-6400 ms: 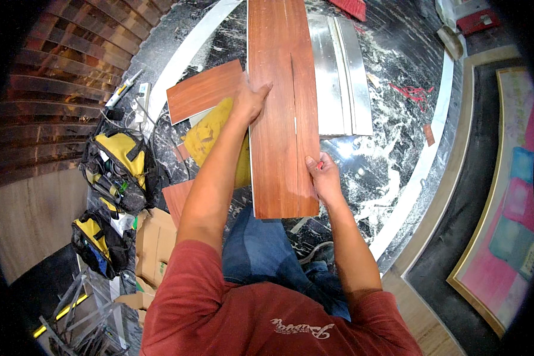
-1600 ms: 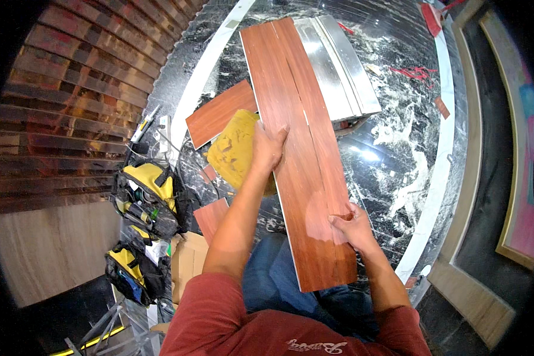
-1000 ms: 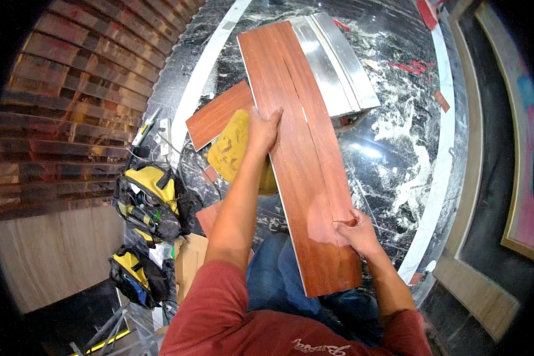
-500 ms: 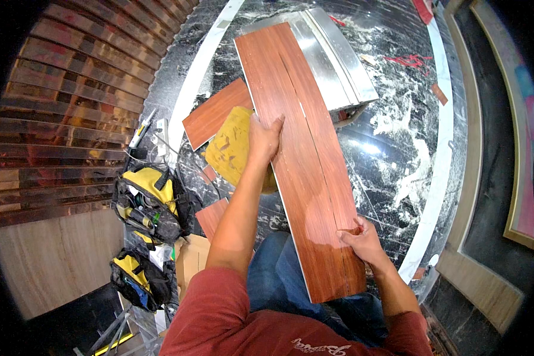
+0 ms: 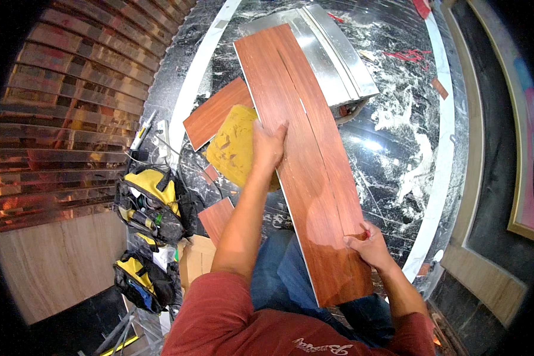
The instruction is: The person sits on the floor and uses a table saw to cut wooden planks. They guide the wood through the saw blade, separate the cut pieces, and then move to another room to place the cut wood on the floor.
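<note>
Your right hand [image 5: 371,246] had its fingers pinched on a small red tool at the cut in the long wood-grain plank [image 5: 305,160]. Your left hand [image 5: 269,145] pressed flat to steady it, slanted across your lap over the marble floor [image 5: 391,148].

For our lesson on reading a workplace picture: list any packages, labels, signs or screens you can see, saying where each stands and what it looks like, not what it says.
Cardboard box: on the floor left of the person's knee, beside the tool bags; plain brown, flaps open.
Framed poster: at the far right edge; gold frame, pink and blue patches.
Shirt print: bottom edge, on the red shirt; small pale script.
No screens in view.
</note>
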### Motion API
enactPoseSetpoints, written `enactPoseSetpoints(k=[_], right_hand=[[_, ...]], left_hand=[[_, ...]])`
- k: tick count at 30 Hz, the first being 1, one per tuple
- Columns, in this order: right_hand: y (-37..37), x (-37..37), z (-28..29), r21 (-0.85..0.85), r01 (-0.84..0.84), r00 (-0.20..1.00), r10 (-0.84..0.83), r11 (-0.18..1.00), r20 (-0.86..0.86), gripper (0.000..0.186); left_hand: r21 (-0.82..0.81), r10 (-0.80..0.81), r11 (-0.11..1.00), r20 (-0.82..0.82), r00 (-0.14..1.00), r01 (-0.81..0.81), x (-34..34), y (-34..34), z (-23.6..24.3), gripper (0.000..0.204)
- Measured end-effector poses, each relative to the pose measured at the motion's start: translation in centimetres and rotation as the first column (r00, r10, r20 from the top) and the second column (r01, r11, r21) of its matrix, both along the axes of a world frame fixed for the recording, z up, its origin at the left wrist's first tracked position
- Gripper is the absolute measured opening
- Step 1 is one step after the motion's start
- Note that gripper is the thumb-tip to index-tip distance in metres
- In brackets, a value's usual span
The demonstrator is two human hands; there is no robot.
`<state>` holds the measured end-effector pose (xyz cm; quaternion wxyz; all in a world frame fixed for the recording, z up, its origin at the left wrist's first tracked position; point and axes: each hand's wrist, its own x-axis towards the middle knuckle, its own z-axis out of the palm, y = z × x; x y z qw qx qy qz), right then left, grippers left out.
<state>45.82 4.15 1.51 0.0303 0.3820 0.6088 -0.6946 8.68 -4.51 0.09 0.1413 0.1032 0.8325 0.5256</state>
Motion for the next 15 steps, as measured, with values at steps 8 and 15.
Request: enactPoseSetpoints(k=[8,15], right_hand=[[-0.3,1.8,0.0,0.06,-0.043,0.999,0.043,0.997,-0.013,0.047],[-1.1,3.3,-0.1,0.05,-0.036,0.991,0.029,0.998,0.127,0.057]], left_hand=[[0.019,0.024,1.0,-0.004,1.0,-0.024,1.5,-0.3,-0.7,0.056],[0.025,0.001,1.0,0.0,1.0,-0.001,2.8,-0.9,0.4,0.054]])
